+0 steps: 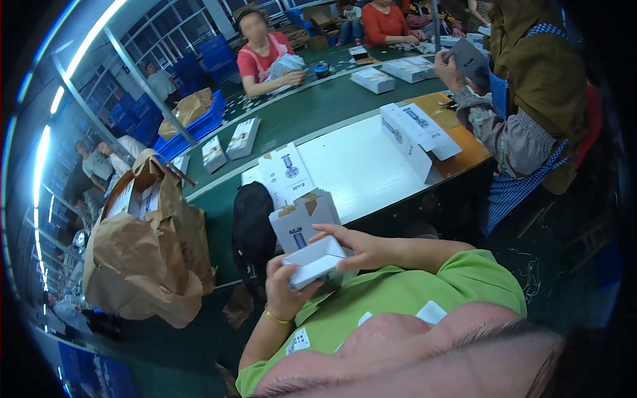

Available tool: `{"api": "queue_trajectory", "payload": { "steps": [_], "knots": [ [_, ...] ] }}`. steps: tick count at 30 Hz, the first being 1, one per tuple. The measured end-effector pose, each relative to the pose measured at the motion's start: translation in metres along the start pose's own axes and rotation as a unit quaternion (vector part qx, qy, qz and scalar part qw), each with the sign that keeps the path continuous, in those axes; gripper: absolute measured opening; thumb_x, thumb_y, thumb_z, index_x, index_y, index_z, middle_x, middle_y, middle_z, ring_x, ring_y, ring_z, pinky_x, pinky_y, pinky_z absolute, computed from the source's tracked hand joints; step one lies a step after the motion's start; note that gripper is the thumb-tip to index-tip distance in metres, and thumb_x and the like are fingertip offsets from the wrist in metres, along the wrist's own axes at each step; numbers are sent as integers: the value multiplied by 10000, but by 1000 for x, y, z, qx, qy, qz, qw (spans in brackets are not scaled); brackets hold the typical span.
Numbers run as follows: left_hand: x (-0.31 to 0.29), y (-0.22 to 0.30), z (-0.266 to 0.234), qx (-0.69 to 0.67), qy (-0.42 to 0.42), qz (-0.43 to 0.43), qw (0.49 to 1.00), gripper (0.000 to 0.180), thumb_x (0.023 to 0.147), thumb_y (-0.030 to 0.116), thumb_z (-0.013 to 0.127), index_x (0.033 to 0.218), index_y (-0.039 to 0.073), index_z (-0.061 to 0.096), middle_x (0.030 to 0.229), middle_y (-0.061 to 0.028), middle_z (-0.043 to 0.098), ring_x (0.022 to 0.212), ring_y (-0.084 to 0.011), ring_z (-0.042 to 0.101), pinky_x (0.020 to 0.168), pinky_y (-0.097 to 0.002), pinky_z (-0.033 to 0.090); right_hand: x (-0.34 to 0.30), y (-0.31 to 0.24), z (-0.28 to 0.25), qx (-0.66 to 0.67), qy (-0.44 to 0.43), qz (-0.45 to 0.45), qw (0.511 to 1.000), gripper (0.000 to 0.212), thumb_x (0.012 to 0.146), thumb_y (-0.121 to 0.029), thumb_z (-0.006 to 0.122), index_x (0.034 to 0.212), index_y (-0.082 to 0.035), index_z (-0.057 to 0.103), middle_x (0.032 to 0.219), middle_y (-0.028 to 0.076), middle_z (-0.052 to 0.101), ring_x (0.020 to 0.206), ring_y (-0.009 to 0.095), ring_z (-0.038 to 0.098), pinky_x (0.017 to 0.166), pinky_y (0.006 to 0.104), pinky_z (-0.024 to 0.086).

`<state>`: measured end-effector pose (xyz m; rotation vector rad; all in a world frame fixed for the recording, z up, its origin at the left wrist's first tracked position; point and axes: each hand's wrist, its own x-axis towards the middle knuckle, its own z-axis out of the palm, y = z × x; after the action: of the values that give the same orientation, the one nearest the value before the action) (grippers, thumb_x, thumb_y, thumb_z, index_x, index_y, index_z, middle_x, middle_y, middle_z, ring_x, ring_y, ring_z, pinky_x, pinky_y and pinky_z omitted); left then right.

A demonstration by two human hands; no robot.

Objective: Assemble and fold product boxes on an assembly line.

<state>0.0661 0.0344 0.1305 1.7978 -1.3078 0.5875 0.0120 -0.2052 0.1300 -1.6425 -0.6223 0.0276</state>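
A small white cardboard box [314,263] is held in front of my chest, its open side facing up and showing a pale inside. My left hand [284,289] grips its left side, with the thumb at the near edge. On the box's right end, my right hand [356,247] holds on with thumb and fingers. Just beyond it stands a pack of white printed cartons [306,217], partly hidden by the box and my fingers. Farther back, another printed white carton [286,171] lies on the table.
A brown paper sack [146,255] with white boxes inside stands at left, beside a black bag [253,225]. An unfolded carton [419,136] lies on the white tabletop [352,162]. At right, a co-worker in brown [531,86] holds a grey card. Boxes [243,138] sit on the green bench.
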Motion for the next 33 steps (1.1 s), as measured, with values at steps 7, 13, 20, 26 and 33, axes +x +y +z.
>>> {"api": "queue_trajectory", "payload": {
  "steps": [7,13,20,26,33],
  "knots": [
    [-11,-23,47,-233,132,-150,952,767,785,81,713,1371,58,219,1352,-188,337,1218,-283,404,1013,-400,350,-18,-16,-34,-98,90,57,990,695,748,-96,702,1364,-39,385,1261,148,509,1168,233,496,1000,347,386],
    [-20,-31,50,71,54,-177,980,735,768,165,687,1369,-17,306,1443,-269,232,1334,-418,247,1093,-487,192,-37,-42,-155,-344,291,119,885,673,752,-154,653,1357,0,402,1308,198,475,1205,270,488,1019,338,383],
    [-63,-56,80,26,84,-280,956,827,772,141,676,1425,-50,205,1455,-271,217,1336,-413,251,1104,-453,205,-38,-35,-295,-515,249,464,676,503,843,-140,485,1343,-100,456,1308,169,483,1174,313,504,1005,414,382],
    [-71,-61,89,1,49,-284,958,823,792,121,654,1440,-45,174,1465,-259,226,1352,-398,239,1114,-434,191,-18,-25,-215,-790,319,140,504,425,880,-58,428,1299,-75,497,1387,127,440,1287,329,387,1070,506,281],
    [-68,-62,88,-7,43,-322,946,776,815,99,630,1439,-34,188,1423,-258,269,1308,-378,311,1087,-412,254,-14,66,-152,-470,197,391,766,926,825,-424,640,1474,-38,105,1455,325,212,1346,429,277,1112,435,255]
  ]
}}
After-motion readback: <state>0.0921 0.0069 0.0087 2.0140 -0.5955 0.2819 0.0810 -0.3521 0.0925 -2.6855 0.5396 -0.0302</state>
